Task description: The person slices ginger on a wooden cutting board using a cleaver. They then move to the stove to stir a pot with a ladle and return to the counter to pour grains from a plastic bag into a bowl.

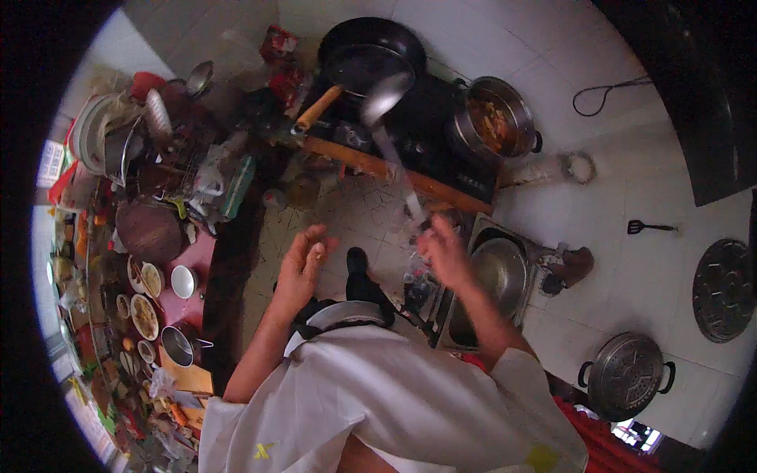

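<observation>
In my right hand (443,254) is the dark handle end of a long metal ladle (395,159). The ladle slants up and left, and its blurred bowl lies in front of the near right side of a black frying pan (364,65). That pan rests on a black cooktop (426,124), its wooden handle (319,109) pointing down and left. My left hand (304,260) is raised over the floor, its fingers slightly apart and holding nothing. At the cooktop's right stands a steel pot (517,118) with orange-brown food in it.
A sink holding a steel basin (500,272) is at my right. On the left, a red counter (198,260) bears a white bowl (184,281), a saucepan (177,347), a round board (149,230) and several dishes. A spatula (650,227) and a steamer tray (628,375) are against the right wall.
</observation>
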`<state>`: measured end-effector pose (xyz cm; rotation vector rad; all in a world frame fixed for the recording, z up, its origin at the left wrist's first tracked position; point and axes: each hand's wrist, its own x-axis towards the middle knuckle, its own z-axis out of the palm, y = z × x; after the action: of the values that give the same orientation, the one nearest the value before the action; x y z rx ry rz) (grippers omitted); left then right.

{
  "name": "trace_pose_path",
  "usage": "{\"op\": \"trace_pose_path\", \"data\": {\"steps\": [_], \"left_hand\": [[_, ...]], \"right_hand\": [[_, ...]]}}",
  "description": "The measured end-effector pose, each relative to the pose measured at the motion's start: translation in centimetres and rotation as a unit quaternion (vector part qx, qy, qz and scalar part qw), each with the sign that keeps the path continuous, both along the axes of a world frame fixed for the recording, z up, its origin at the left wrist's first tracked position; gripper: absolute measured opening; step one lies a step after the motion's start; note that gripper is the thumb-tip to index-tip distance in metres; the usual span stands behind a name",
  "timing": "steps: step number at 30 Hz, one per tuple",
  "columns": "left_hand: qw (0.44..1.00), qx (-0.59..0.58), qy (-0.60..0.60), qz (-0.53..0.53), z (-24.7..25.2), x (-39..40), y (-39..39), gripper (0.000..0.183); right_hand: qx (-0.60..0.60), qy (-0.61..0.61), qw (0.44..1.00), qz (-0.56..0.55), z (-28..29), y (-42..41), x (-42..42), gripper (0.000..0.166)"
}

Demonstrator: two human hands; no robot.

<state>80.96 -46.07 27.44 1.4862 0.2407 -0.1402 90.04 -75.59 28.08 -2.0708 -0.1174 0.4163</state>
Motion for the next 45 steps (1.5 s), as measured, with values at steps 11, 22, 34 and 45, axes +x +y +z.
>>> {"op": "trace_pose_path", "data": {"steps": [11, 22, 34, 45], "left_hand": [[0.996, 0.065, 0.035, 0.058, -4.8, -2.9, -4.9, 0.023], [0.982, 0.14, 0.11, 0.066, -9.5, -6.7, -4.9, 0.025], [0.98, 0.138, 0.127, 0.065, -12.7, -6.7, -4.4, 0.024], [0.964, 0.232, 0.128, 0.019, -14.2, -5.9, -4.1, 0.03]], "right_hand": [[-0.327, -0.161, 0.925, -0.112, -3.9, -22.1, 19.6, 0.057], [-0.529, -0.074, 0.843, -0.067, -0.8, -20.2, 24.6, 0.053], [-0.185, 0.251, 0.949, -0.044, -0.7, -22.2, 29.1, 0.044], [-0.094, 0.225, 0.968, -0.051, 1.6, -23.0, 27.1, 0.037]]}}
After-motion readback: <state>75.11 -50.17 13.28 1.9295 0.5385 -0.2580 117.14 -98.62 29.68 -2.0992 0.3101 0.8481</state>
